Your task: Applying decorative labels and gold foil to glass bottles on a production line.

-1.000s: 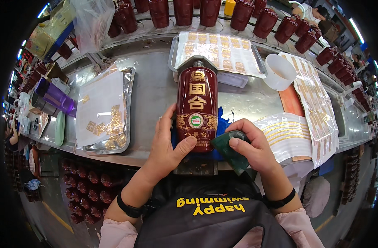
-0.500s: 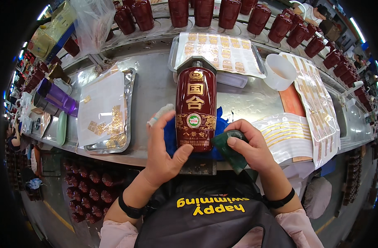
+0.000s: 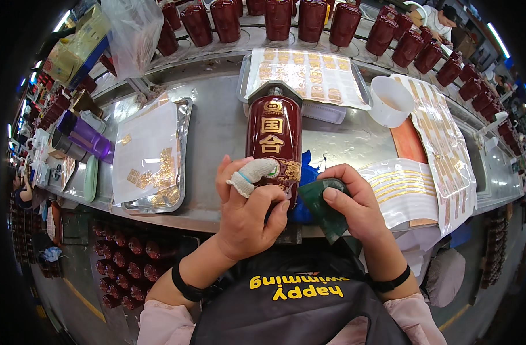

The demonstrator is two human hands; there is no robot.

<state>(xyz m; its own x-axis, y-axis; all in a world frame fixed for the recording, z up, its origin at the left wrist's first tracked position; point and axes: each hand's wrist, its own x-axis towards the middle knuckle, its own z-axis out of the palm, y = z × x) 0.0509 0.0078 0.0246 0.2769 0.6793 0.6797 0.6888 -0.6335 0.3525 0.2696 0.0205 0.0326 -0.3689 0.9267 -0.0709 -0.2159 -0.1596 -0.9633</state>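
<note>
A glossy dark red bottle (image 3: pixel 273 129) with gold decoration lies on its back in front of me, its neck end in a grey angular holder (image 3: pixel 289 88). My left hand (image 3: pixel 248 210) is over the bottle's lower front. Its thumb and index finger are pinched together near the bottle's base; what is between them, if anything, I cannot make out. A whitish cloth finger cover (image 3: pixel 253 175) on that hand rests over the lower decoration. My right hand (image 3: pixel 358 207) grips a dark green flexible sheet (image 3: pixel 323 208) just right of the bottle. Blue cloth (image 3: pixel 309 167) shows beneath the bottle.
Trays with gold decals stand at left (image 3: pixel 181 149) and at the back (image 3: pixel 360 80). At right are a white tub (image 3: pixel 391 102), curved gold strips (image 3: pixel 401 187) and a long decal sheet (image 3: pixel 438 132). Red bottles (image 3: pixel 278 20) line the conveyor behind; a co-worker (image 3: pixel 438 22) sits beyond.
My left hand has moved right and onto the bottle's lower front, its fingers closing near the base. My right hand still holds the green sheet. The bottles on the conveyor have shifted.
</note>
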